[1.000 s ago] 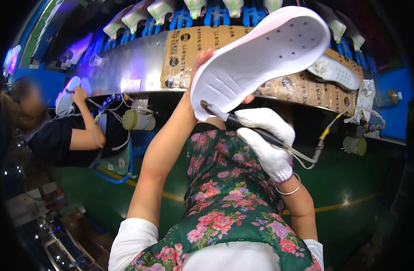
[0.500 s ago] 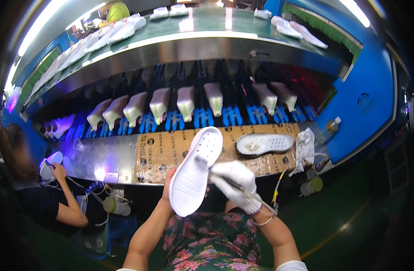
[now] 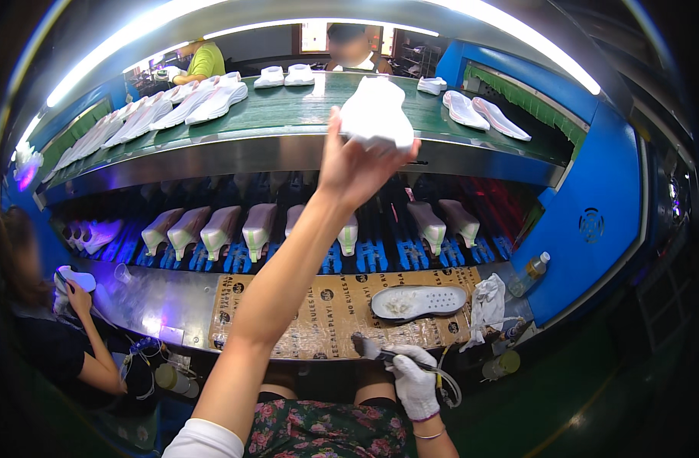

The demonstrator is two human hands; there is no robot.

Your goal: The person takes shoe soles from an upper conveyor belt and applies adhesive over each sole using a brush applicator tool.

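My bare left hand (image 3: 357, 169) reaches far forward, gripping a white shoe sole (image 3: 378, 114) by its near end. The sole is held up at the near edge of the green upper conveyor (image 3: 288, 107); whether it touches the belt I cannot tell. Low in front of my lap, my white-gloved right hand (image 3: 413, 384) is closed around a brush (image 3: 370, 349) with dark bristles and a thin hose at its handle. Beyond the brush, a grey-white sole (image 3: 419, 302) with holes and whitish residue lies on the cardboard (image 3: 288, 332).
Pairs of white soles (image 3: 166, 111) line the upper conveyor. Beneath it, several shoe uppers on lasts (image 3: 260, 229) sit above blue holders. At right are a white cloth (image 3: 487, 305) and a bottle (image 3: 531, 273). A co-worker (image 3: 44, 320) works at left; others are behind the conveyor.
My left hand has carried the white sole from in front of my body up and forward to the conveyor. My right hand, with the brush, has moved down and away from the sole.
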